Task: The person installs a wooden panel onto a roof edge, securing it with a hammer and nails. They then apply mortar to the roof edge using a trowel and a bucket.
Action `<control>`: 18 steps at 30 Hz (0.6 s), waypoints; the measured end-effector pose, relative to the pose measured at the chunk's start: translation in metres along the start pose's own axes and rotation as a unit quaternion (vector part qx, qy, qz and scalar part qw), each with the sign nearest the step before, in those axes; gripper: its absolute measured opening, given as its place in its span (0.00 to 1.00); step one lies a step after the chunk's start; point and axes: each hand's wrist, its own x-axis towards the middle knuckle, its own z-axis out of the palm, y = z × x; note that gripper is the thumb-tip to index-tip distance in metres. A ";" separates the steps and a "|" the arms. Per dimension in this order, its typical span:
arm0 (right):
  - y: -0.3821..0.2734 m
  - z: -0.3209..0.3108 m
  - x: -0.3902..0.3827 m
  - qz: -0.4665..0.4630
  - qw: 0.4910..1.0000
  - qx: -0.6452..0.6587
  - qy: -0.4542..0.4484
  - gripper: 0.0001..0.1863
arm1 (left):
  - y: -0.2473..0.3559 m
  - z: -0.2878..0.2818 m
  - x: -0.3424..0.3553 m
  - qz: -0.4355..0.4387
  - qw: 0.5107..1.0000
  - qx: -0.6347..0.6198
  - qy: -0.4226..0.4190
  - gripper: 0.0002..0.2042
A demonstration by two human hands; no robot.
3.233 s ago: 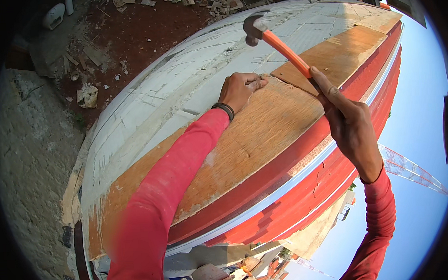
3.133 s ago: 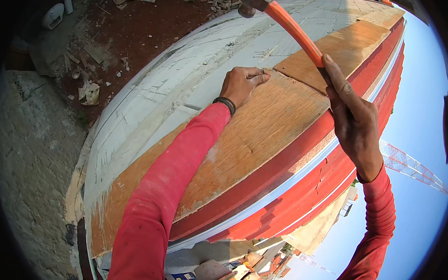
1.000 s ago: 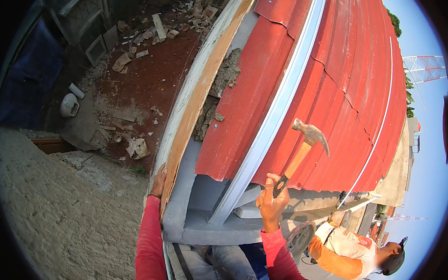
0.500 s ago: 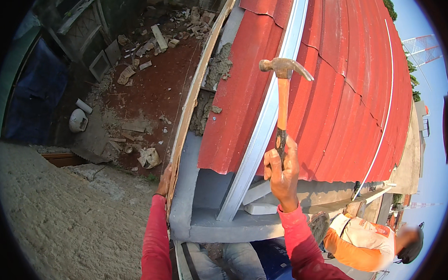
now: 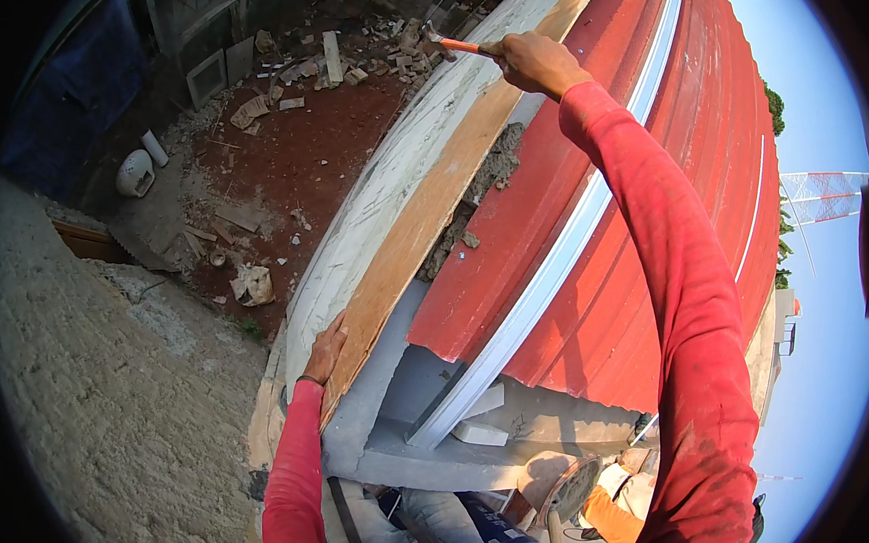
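Note:
My right hand (image 5: 539, 63) is closed round the dark grip of a claw hammer (image 5: 462, 46), out at the end of my stretched right arm. The hammer's orange-brown handle points left, and its small metal head is near the far end of a long wooden plank (image 5: 455, 167). My left hand (image 5: 325, 354) lies against the near part of this plank, fingers stretched over its outer face; its thumb is not clear to see. Below the plank runs a pale wall face, and rough grey mortar (image 5: 496, 164) fills part of the gap between plank and roof.
Red corrugated roofing (image 5: 556, 186) curves away on the right, crossed by a silvery metal channel (image 5: 558, 253). Below on the left is a dirt yard (image 5: 278, 172) with rubble and a white helmet (image 5: 135, 174). A person in orange (image 5: 615, 514) is partly hidden behind my right arm.
My right arm has reached forward and left, taking the hammer from upright over the roofing to the plank's far end. The view has shifted, showing more of the plank's outer face; my left hand stays there.

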 end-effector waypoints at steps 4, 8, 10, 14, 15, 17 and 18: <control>-0.006 0.027 0.023 0.000 0.997 -0.057 -0.056 0.13 | 0.016 -0.007 -0.007 -0.029 0.999 0.011 0.008 0.30; -0.004 0.052 0.034 0.031 0.992 -0.082 -0.093 0.14 | 0.036 -0.017 -0.016 -0.024 0.998 0.056 0.003 0.30; 0.007 0.059 0.041 0.038 0.990 -0.080 -0.113 0.15 | 0.051 -0.016 -0.019 -0.056 0.996 0.067 -0.031 0.32; 0.009 0.059 0.044 0.044 0.991 -0.064 -0.108 0.16 | 0.040 -0.007 -0.022 -0.053 0.997 0.053 -0.018 0.31; 0.006 0.056 0.042 0.048 0.991 -0.057 -0.110 0.16 | 0.035 -0.006 -0.021 -0.049 0.997 0.054 -0.008 0.31; 0.003 0.053 0.041 0.037 0.992 -0.051 -0.105 0.17 | 0.030 -0.007 -0.022 -0.047 0.998 0.050 0.004 0.30; -0.001 0.050 0.041 0.031 0.992 -0.045 -0.118 0.17 | 0.033 -0.009 -0.022 -0.050 0.998 0.045 0.006 0.30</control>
